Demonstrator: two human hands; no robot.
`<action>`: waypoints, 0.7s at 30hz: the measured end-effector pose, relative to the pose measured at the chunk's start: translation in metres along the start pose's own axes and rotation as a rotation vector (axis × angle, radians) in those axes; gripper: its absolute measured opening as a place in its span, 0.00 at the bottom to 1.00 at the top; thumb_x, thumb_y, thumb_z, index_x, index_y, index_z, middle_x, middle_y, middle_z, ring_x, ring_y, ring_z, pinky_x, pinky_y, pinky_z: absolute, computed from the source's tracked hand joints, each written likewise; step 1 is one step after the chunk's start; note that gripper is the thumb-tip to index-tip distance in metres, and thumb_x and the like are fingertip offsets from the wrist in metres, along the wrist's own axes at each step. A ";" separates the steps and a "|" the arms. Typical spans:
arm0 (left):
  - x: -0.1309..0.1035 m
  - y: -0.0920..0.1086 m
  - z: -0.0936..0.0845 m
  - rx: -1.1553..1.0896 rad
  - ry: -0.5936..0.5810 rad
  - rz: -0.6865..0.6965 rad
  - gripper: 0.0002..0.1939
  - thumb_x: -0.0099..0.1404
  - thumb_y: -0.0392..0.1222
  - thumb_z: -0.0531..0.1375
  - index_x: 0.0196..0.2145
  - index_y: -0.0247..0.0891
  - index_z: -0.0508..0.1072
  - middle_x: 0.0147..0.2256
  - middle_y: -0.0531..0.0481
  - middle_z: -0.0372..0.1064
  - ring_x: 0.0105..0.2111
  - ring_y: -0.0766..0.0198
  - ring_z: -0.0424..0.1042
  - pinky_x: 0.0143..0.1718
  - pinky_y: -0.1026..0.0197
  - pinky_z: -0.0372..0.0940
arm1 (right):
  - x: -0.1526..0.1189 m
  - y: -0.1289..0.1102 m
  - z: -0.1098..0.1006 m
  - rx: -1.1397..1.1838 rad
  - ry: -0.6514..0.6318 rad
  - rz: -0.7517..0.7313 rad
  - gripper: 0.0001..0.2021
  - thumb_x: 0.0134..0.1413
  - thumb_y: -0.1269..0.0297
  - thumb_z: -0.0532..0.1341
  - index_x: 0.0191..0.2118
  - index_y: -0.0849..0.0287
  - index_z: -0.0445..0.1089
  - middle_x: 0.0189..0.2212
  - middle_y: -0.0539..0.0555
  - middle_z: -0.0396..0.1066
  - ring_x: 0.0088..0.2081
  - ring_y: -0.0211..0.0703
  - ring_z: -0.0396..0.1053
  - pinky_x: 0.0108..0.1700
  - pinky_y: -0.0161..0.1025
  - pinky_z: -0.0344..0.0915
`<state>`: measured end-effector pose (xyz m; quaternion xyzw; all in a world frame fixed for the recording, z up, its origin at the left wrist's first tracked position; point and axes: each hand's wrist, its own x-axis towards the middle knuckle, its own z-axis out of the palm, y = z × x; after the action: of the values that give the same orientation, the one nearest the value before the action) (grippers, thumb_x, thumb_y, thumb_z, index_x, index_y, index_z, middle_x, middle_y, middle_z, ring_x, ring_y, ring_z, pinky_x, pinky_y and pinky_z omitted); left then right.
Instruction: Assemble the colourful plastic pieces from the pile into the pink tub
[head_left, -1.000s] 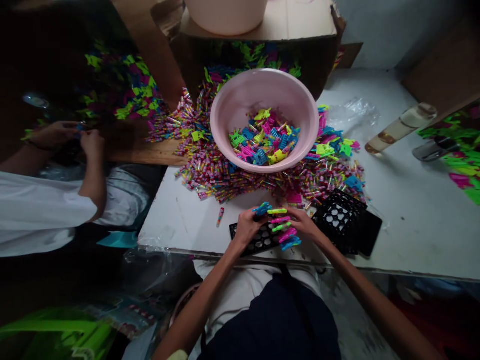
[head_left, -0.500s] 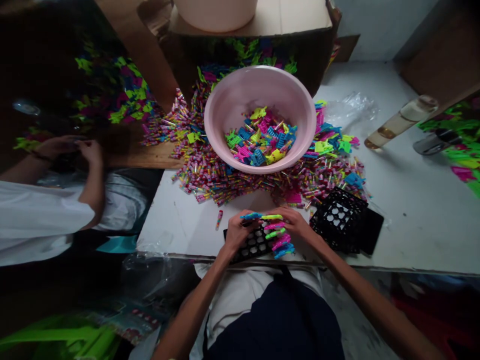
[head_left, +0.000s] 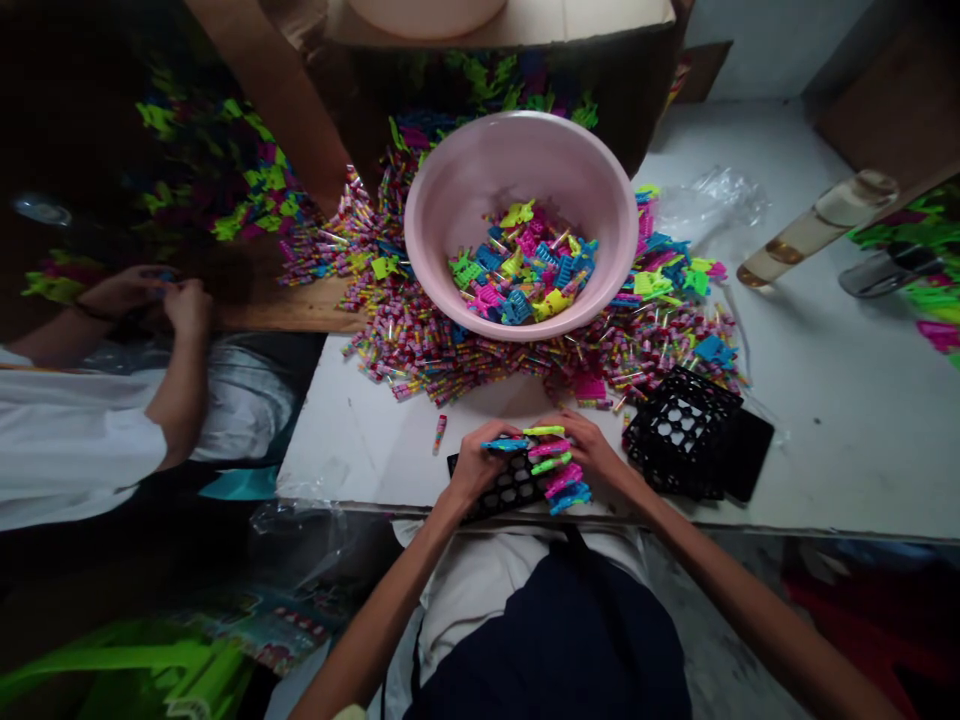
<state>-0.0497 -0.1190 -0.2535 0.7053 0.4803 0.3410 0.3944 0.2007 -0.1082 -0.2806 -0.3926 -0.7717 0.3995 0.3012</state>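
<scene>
My left hand (head_left: 478,462) is closed around a flat blue plastic piece (head_left: 505,444), which sticks out to the right over a black tray with rows of holes (head_left: 510,490). My right hand (head_left: 592,448) curls at the far right corner of the tray, its fingers bent against a yellow-green plastic piece (head_left: 544,431). Below that piece runs a column of pink, green and blue pieces (head_left: 562,480) along the tray's right side. Whether they sit in the holes or against my palm is hidden. A small pink-labelled tube (head_left: 439,434) lies alone left of the tray.
A pink basin (head_left: 521,325) of coloured pieces stands amid a heap of small tubes (head_left: 450,362). Stacked black trays (head_left: 679,425) lie right, before a clear bottle (head_left: 817,228) and plastic wrap (head_left: 712,198). A cardboard box (head_left: 652,100) stands behind. A co-worker's hands (head_left: 161,290) are at left.
The blue piece in my left hand has turned and now shows more of its length. My right hand stays nearly in place. The whole view has shifted slightly.
</scene>
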 end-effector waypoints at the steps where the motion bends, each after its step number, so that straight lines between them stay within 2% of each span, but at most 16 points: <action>1: 0.001 0.001 -0.002 0.011 -0.006 -0.007 0.07 0.64 0.32 0.61 0.38 0.40 0.78 0.34 0.50 0.77 0.34 0.61 0.75 0.38 0.62 0.67 | 0.000 -0.001 -0.001 0.003 0.000 0.006 0.18 0.63 0.69 0.55 0.54 0.57 0.75 0.45 0.60 0.76 0.45 0.54 0.71 0.49 0.49 0.68; 4: 0.003 0.005 -0.006 0.043 -0.031 -0.011 0.05 0.64 0.34 0.62 0.36 0.40 0.77 0.31 0.51 0.75 0.31 0.62 0.73 0.35 0.63 0.65 | 0.000 -0.005 -0.002 0.011 0.003 0.028 0.18 0.63 0.69 0.56 0.54 0.57 0.75 0.44 0.60 0.75 0.45 0.54 0.71 0.47 0.48 0.68; 9: 0.008 0.007 -0.007 0.078 -0.102 0.028 0.02 0.65 0.36 0.61 0.34 0.40 0.74 0.33 0.48 0.73 0.38 0.57 0.70 0.39 0.60 0.63 | 0.000 -0.004 0.000 0.040 0.011 0.064 0.16 0.62 0.68 0.58 0.52 0.56 0.76 0.44 0.60 0.76 0.44 0.55 0.71 0.48 0.48 0.68; 14: 0.018 0.005 0.001 0.122 -0.141 0.033 0.07 0.65 0.33 0.59 0.29 0.39 0.69 0.30 0.48 0.69 0.35 0.57 0.66 0.38 0.58 0.60 | 0.001 0.001 0.000 0.080 0.022 0.090 0.16 0.60 0.67 0.58 0.52 0.57 0.76 0.45 0.60 0.76 0.47 0.55 0.71 0.51 0.50 0.68; 18: 0.032 0.010 0.007 0.174 -0.151 0.084 0.07 0.64 0.33 0.60 0.28 0.39 0.67 0.30 0.49 0.68 0.35 0.57 0.66 0.37 0.59 0.61 | 0.005 0.003 -0.005 0.069 0.067 0.070 0.17 0.58 0.68 0.58 0.51 0.57 0.76 0.45 0.60 0.77 0.47 0.54 0.73 0.51 0.51 0.70; 21: 0.045 0.020 -0.002 0.223 -0.174 0.151 0.05 0.61 0.31 0.62 0.32 0.39 0.70 0.33 0.47 0.71 0.36 0.57 0.70 0.36 0.60 0.63 | 0.007 0.009 -0.009 0.043 0.128 0.051 0.18 0.56 0.68 0.56 0.50 0.56 0.76 0.42 0.59 0.78 0.45 0.53 0.76 0.49 0.52 0.73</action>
<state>-0.0291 -0.0805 -0.2304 0.8058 0.4247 0.2517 0.3269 0.2067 -0.0954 -0.2824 -0.4300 -0.7319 0.3979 0.3480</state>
